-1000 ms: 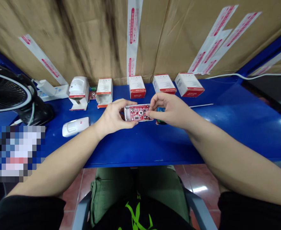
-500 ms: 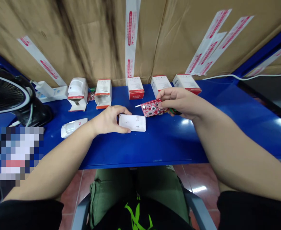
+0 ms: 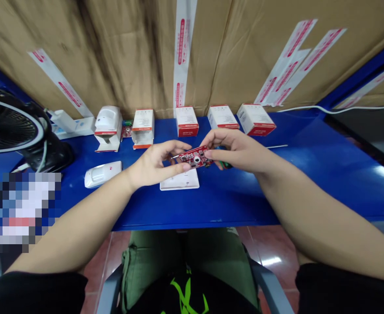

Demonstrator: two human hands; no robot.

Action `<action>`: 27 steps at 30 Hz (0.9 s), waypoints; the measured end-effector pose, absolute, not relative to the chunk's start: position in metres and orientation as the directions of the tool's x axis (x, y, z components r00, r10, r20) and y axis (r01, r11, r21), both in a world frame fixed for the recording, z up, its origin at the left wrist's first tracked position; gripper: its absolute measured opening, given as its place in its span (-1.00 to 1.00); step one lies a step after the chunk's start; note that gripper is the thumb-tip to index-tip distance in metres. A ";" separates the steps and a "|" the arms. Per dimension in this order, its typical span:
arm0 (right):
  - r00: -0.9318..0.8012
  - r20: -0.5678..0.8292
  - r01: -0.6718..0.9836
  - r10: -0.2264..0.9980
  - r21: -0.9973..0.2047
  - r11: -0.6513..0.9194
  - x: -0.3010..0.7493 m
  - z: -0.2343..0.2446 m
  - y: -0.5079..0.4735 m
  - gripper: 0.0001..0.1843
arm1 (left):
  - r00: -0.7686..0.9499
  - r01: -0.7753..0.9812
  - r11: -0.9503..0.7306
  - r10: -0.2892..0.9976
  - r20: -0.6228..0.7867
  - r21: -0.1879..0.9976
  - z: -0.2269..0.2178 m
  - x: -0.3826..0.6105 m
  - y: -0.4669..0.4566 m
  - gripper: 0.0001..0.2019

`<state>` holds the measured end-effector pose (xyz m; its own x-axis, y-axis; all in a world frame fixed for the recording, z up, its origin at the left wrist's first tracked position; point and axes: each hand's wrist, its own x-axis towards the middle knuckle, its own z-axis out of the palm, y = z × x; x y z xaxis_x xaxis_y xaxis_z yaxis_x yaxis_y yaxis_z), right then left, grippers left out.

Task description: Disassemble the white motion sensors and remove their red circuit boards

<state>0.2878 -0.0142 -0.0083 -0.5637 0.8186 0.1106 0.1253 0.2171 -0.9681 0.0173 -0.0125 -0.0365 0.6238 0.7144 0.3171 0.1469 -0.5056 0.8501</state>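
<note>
A small red circuit board [image 3: 195, 157] is held above the blue table [image 3: 310, 174] between both hands. My left hand [image 3: 154, 163] pinches its left end with thumb and fingers. My right hand [image 3: 236, 150] grips its right end and also holds a dark green-handled tool [image 3: 225, 165] under the palm. A white plastic base plate [image 3: 180, 181] lies flat on the table just below the board, touched by neither hand.
Several small red-and-white boxes [image 3: 186, 121] stand in a row at the back against cardboard cartons. A white sensor cover [image 3: 102, 173] lies at left, another sensor [image 3: 108, 120] sits on a box. A black fan [image 3: 12, 131] stands far left. A thin rod [image 3: 277, 146] lies at right.
The red board was lifted out of the white plate by my right hand; my left hand set the plate on the table, then came up to pinch the board's left end.
</note>
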 end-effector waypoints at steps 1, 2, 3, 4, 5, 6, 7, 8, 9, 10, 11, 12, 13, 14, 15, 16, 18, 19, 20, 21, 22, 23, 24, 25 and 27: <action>-0.565 0.144 0.118 0.813 -0.960 0.252 0.283 -0.009 -0.019 -0.80 | 0.627 0.116 -0.487 0.712 0.317 0.866 -0.037 0.021 -0.015 -0.58; -0.561 0.175 0.112 0.809 -0.952 0.284 0.278 -0.010 -0.023 -0.81 | 0.626 0.099 -0.474 0.713 0.315 0.875 -0.038 0.024 -0.017 -0.62; -0.550 0.202 0.105 0.810 -0.946 0.308 0.274 -0.011 -0.026 -0.81 | 0.622 0.092 -0.458 0.720 0.308 0.884 -0.038 0.026 -0.019 -0.65; -0.534 0.223 0.097 0.816 -0.942 0.321 0.271 -0.013 -0.028 -0.78 | 0.617 0.088 -0.433 0.731 0.292 0.897 -0.038 0.028 -0.020 -0.66; -0.507 0.237 0.083 0.829 -0.944 0.320 0.269 -0.014 -0.029 -0.73 | 0.610 0.079 -0.400 0.744 0.273 0.913 -0.038 0.028 -0.020 -0.65; -0.472 0.244 0.058 0.847 -0.950 0.306 0.268 -0.016 -0.029 -0.67 | 0.604 0.067 -0.358 0.758 0.248 0.931 -0.038 0.028 -0.020 -0.63; -0.436 0.239 0.024 0.868 -0.960 0.277 0.268 -0.017 -0.028 -0.61 | 0.597 0.053 -0.313 0.771 0.222 0.948 -0.038 0.028 -0.019 -0.60; -0.404 0.224 -0.013 0.887 -0.971 0.239 0.269 -0.018 -0.027 -0.57 | 0.593 0.042 -0.274 0.781 0.197 0.961 -0.037 0.027 -0.018 -0.57; -0.380 0.200 -0.047 0.903 -0.979 0.197 0.271 -0.018 -0.025 -0.54 | 0.588 0.033 -0.244 0.789 0.178 0.969 -0.037 0.027 -0.017 -0.55; -0.367 0.172 -0.074 0.914 -0.985 0.156 0.273 -0.018 -0.024 -0.52 | 0.584 0.028 -0.224 0.795 0.166 0.974 -0.036 0.025 -0.015 -0.54; -0.365 0.139 -0.088 0.921 -0.990 0.115 0.275 -0.017 -0.022 -0.50 | 0.582 0.026 -0.211 0.798 0.157 0.977 -0.035 0.024 -0.014 -0.53; -0.370 0.105 -0.090 0.923 -0.993 0.077 0.278 -0.017 -0.020 -0.47 | 0.584 0.028 -0.202 0.798 0.148 0.979 -0.034 0.023 -0.013 -0.52; -0.375 0.076 -0.082 0.924 -0.995 0.049 0.279 -0.017 -0.018 -0.42 | 0.584 0.031 -0.197 0.799 0.142 0.980 -0.033 0.021 -0.011 -0.51; -0.374 0.054 -0.068 0.926 -0.997 0.031 0.281 -0.018 -0.016 -0.38 | 0.584 0.037 -0.194 0.800 0.137 0.980 -0.033 0.019 -0.010 -0.51; -0.366 0.044 -0.052 0.930 -0.998 0.027 0.282 -0.020 -0.014 -0.34 | 0.581 0.045 -0.192 0.804 0.131 0.980 -0.032 0.017 -0.008 -0.50; -0.348 0.049 -0.038 0.936 -0.999 0.038 0.282 -0.023 -0.012 -0.32 | 0.577 0.055 -0.192 0.807 0.126 0.980 -0.032 0.016 -0.007 -0.49; -0.300 0.095 -0.025 0.949 -0.996 0.091 0.282 -0.029 -0.007 -0.28 | 0.562 0.080 -0.210 0.817 0.130 0.974 -0.033 0.013 -0.004 -0.49; -0.282 0.122 -0.018 0.952 -0.992 0.122 0.282 -0.031 -0.004 -0.28 | 0.554 0.092 -0.224 0.821 0.137 0.970 -0.034 0.012 -0.003 -0.50; -0.273 0.148 -0.008 0.951 -0.988 0.151 0.281 -0.034 -0.002 -0.28 | 0.549 0.100 -0.233 0.824 0.141 0.967 -0.035 0.011 -0.003 -0.52; -0.272 0.169 0.006 0.947 -0.984 0.177 0.281 -0.036 -0.001 -0.30 | 0.547 0.103 -0.232 0.825 0.140 0.967 -0.035 0.011 -0.002 -0.53; -0.275 0.186 0.026 0.943 -0.979 0.201 0.281 -0.036 0.001 -0.32 | 0.546 0.101 -0.221 0.827 0.132 0.970 -0.036 0.011 -0.001 -0.54; -0.277 0.203 0.049 0.939 -0.973 0.225 0.280 -0.036 0.001 -0.34 | 0.546 0.093 -0.198 0.830 0.117 0.976 -0.036 0.011 -0.001 -0.54; -0.276 0.222 0.073 0.935 -0.965 0.250 0.280 -0.035 0.001 -0.37 | 0.545 0.083 -0.168 0.833 0.097 0.982 -0.037 0.012 -0.001 -0.54; -0.272 0.243 0.097 0.931 -0.956 0.278 0.280 -0.034 0.001 -0.39 | 0.540 0.073 -0.139 0.838 0.078 0.988 -0.037 0.012 -0.002 -0.52; -0.298 0.274 0.160 0.914 -0.930 0.331 0.282 -0.029 -0.001 -0.46 | 0.520 0.061 -0.100 0.852 0.054 0.993 -0.036 0.013 -0.002 -0.51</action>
